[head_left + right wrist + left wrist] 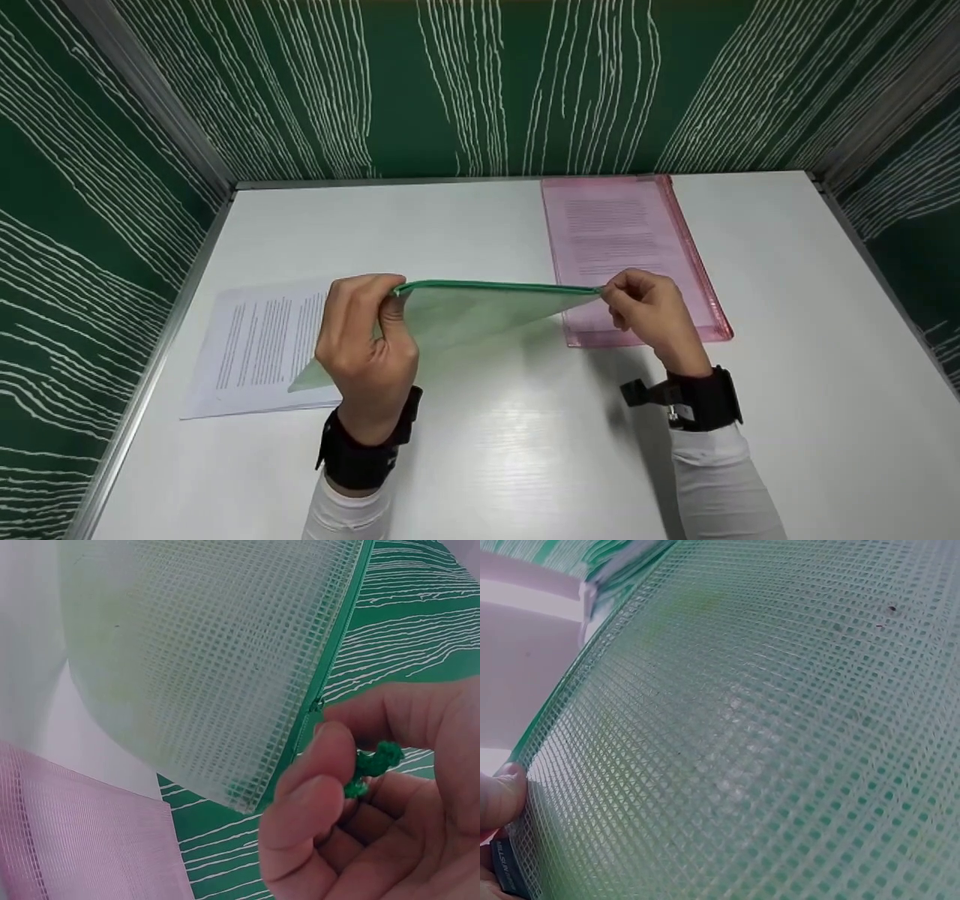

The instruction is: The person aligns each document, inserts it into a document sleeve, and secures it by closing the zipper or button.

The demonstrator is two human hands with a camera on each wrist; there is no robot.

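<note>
A translucent green mesh zipper pouch (465,315) is held up above the table, its green zipper edge on top and stretched between both hands. My left hand (369,337) pinches the pouch's left top corner; in the left wrist view its thumb (501,795) presses the mesh beside a dark label (508,866). At the other end, my right hand (651,315) pinches the zipper end. The right wrist view shows a green cord pull (375,763) between its fingers, close to the zipper slider (317,703).
Printed sheets (255,352) lie on the white table (510,465) at the left, partly under the raised pouch. A pink zipper pouch (615,225) with a printed page inside lies at the back right. Green walls (390,90) with white lines enclose the table.
</note>
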